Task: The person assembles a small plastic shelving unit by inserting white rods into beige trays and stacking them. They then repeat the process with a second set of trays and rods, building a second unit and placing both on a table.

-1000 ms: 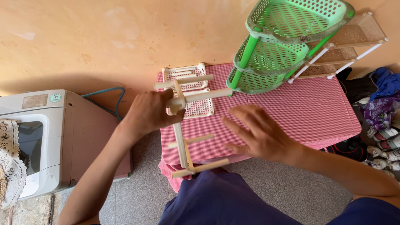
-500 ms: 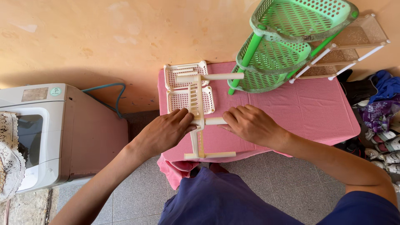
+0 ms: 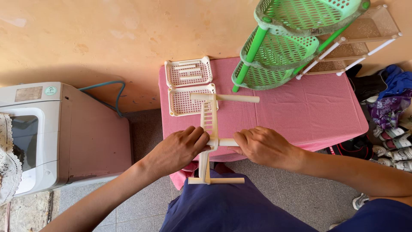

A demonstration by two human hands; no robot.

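— Holding what?

— A cream plastic rack frame (image 3: 209,124), stood on edge, with round tubes sticking out sideways. Lower end hanging past the near edge of the pink table (image 3: 300,111), upper end over the table top.

— Left hand (image 3: 178,148)?

— Curled around the middle of the frame from the left side. Fingers closed on it, thumb tucked under.

— Right hand (image 3: 262,146)?

— Wrapped around the short cross tube (image 3: 227,142) at the middle of the frame, from the right side. Closed tight on it, fingertips almost touching those of the left hand.

— Anything else on the table?

— Two cream slotted trays (image 3: 189,86), flat, one behind the other, at the far left corner. Top tube of the frame just over the nearer tray. A green basket rack (image 3: 283,47), tipped over, at the far right, with a cream rack (image 3: 356,38) leaning behind it.

— Beside the table?

— A white washing machine (image 3: 51,133) on the left, by the wall. Clothes and shoes (image 3: 390,116) piled on the floor at the right.
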